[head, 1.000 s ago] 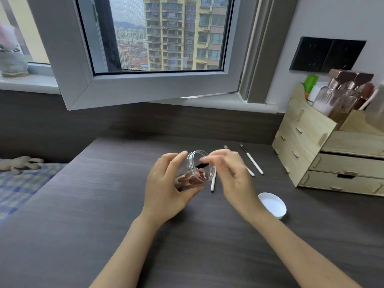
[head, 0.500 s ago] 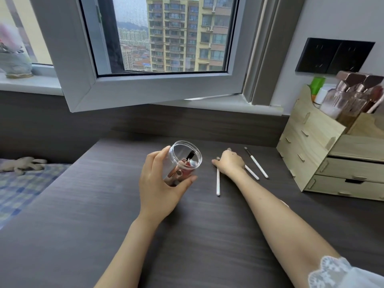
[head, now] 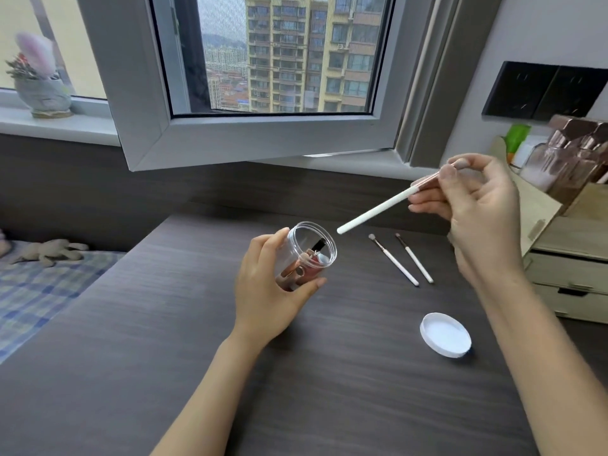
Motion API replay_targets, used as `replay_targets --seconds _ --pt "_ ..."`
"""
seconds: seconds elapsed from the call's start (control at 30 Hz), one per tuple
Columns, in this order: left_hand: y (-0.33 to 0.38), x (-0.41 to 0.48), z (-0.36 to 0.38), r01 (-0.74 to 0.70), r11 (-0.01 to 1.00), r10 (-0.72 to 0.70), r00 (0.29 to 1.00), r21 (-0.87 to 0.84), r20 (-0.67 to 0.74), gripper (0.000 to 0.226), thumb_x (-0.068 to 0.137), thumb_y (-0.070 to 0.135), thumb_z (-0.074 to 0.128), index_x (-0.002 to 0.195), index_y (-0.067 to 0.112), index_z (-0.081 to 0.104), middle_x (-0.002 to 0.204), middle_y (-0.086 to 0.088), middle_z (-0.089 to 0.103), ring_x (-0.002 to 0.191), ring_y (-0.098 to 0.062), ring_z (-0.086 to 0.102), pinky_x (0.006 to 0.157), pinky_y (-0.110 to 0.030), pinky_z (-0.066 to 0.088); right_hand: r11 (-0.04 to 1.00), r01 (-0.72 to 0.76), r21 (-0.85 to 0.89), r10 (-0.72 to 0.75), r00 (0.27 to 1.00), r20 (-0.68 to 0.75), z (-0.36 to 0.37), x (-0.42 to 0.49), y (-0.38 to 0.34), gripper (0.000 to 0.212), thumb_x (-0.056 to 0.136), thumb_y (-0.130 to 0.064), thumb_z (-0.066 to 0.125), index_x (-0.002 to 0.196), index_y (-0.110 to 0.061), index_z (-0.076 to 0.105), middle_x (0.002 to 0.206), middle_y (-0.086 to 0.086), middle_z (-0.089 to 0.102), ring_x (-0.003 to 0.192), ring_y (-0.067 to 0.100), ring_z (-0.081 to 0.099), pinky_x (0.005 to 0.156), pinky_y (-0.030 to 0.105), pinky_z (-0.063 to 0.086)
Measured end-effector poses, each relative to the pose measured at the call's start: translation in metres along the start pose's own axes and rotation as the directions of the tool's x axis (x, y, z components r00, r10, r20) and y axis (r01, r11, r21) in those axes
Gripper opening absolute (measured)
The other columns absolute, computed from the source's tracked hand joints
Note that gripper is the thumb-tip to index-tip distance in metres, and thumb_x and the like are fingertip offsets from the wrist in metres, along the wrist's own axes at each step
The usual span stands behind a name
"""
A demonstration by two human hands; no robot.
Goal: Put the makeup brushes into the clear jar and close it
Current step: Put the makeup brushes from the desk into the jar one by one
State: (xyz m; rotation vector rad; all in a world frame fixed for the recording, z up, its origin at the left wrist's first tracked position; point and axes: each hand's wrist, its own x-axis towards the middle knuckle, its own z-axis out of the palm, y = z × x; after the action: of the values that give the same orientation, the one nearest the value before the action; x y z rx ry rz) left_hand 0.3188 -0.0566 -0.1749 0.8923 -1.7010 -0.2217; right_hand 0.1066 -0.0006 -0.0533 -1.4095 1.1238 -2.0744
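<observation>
Nearest, white lid (head: 445,334) loose on the bench (head: 164,340), right. Farther, left hand (head: 268,291) wrapped around clear jar (head: 309,255), tilted, mouth open. Right hand (head: 477,205) pinching a raised brush (head: 378,210) at the ferrule, handle toward jar. Probably light, stiff, slippery. Beyond, two brushes (head: 403,260) lying flat.

On the desk (head: 164,324), the left hand (head: 266,291) holds the jar (head: 307,255) at the middle, with brushes inside it. To its right, above the surface, the right hand (head: 477,205) holds a brush (head: 378,210) whose handle end points toward the jar's mouth. Two more brushes (head: 403,260) lie side by side on the desk between jar and organizer (head: 559,268). The lid (head: 445,334) lies nearer, below them.
</observation>
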Motion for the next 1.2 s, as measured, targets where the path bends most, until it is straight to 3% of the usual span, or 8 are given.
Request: replay_targets --seconds 0.37,0.5,0.6,0.77,0.87,0.93,1.0,1.2 --pt "0.004 -0.007 0.005 -0.155 0.986 0.146 0.982 0.065 0.120 0.080 0.055 0.036 0.085 0.124 0.009 0.055 0.113 -0.010 0.058 0.102 -0.020 0.053 0.084 -0.028 0.044 0.974 -0.001 -0.227 0.035 0.989 0.144 0.030 -0.080 0.029 0.010 0.095 -0.013 0.053 0.087 -0.017 0.057 0.077 -0.005 0.074 0.077 0.008 0.071 0.071 0.023 0.055" --pt "0.005 -0.008 0.005 -0.152 0.986 0.142 0.980 0.066 0.143 0.078 0.058 0.037 0.083 0.124 0.008 0.055 0.114 -0.010 0.058 0.102 -0.024 0.056 0.082 -0.036 0.048 0.730 0.315 -0.607 -0.173 0.944 0.281 0.034 -0.089 0.042 0.018 0.087 -0.018 0.061 0.079 -0.011 0.075 0.084 -0.003 0.071 0.086 0.016 0.062 0.079 0.034 0.049" --pt "0.004 -0.009 0.006 -0.157 0.985 0.145 0.978 0.070 0.147 0.076 0.060 0.040 0.080 0.124 0.009 0.054 0.114 -0.010 0.058 0.102 -0.024 0.056 0.081 -0.034 0.048 0.620 0.423 -0.661 -0.213 0.901 0.378 0.035 -0.090 0.049 0.020 0.086 -0.021 0.063 0.076 -0.011 0.076 0.083 0.000 0.068 0.084 0.022 0.057 0.076 0.041 0.047" --pt "0.001 -0.006 0.007 -0.126 0.990 0.119 0.987 0.061 0.103 0.078 0.056 0.038 0.081 0.124 0.012 0.052 0.114 -0.008 0.057 0.104 -0.017 0.051 0.086 -0.018 0.037 0.808 0.102 -0.580 -0.025 0.990 0.139 0.008 -0.056 0.066 0.028 0.092 -0.022 0.052 0.078 -0.013 0.075 0.079 -0.004 0.065 0.085 0.016 0.061 0.078 0.022 0.042" --pt "0.000 -0.005 0.007 -0.107 0.993 0.103 0.991 0.052 0.083 0.079 0.055 0.038 0.081 0.124 0.012 0.052 0.114 -0.007 0.057 0.103 -0.017 0.051 0.085 -0.018 0.037 0.491 -0.104 -0.865 0.205 0.979 -0.002 -0.014 -0.018 0.102 0.034 0.093 -0.018 0.049 0.061 -0.022 0.058 0.072 0.005 0.058 0.079 0.028 0.054 0.066 0.030 0.033" --pt "0.000 -0.004 0.006 -0.090 0.995 0.087 0.994 0.045 0.071 0.079 0.055 0.039 0.081 0.124 0.011 0.053 0.114 -0.006 0.057 0.104 -0.016 0.051 0.085 -0.017 0.037 0.161 -0.111 -0.981 0.392 0.919 -0.039 -0.022 0.000 0.127 0.022 0.095 -0.028 0.047 0.093 -0.015 0.065 0.102 0.017 0.059 0.099 0.036 0.054 0.080 0.035 0.041" --pt "-0.002 -0.003 0.006 -0.077 0.996 0.075 0.996 0.036 0.054 0.079 0.055 0.039 0.081 0.124 0.010 0.053 0.114 -0.003 0.056 0.104 -0.016 0.052 0.086 -0.018 0.038 -0.046 -0.055 -0.997 0.505 0.860 -0.071 -0.025 0.011 0.148 0.045 0.095 -0.037 0.047 0.126 -0.004 0.053 0.130 0.018 0.050 0.119 0.037 0.047 0.095 0.040 0.042" --pt "-0.007 -0.001 0.003 -0.022 1.000 0.022 1.000 -0.002 -0.006 0.080 0.055 0.034 0.087 0.124 0.012 0.053 0.115 0.007 0.048 0.103 -0.008 0.050 0.087 -0.009 0.036 -0.320 0.234 -0.918 0.446 0.892 0.072 -0.017 0.022 0.182 0.032 0.096 -0.010 0.040 0.120 -0.006 0.061 0.125 0.012 0.054 0.116 0.029 0.048 0.089 0.034 0.043"
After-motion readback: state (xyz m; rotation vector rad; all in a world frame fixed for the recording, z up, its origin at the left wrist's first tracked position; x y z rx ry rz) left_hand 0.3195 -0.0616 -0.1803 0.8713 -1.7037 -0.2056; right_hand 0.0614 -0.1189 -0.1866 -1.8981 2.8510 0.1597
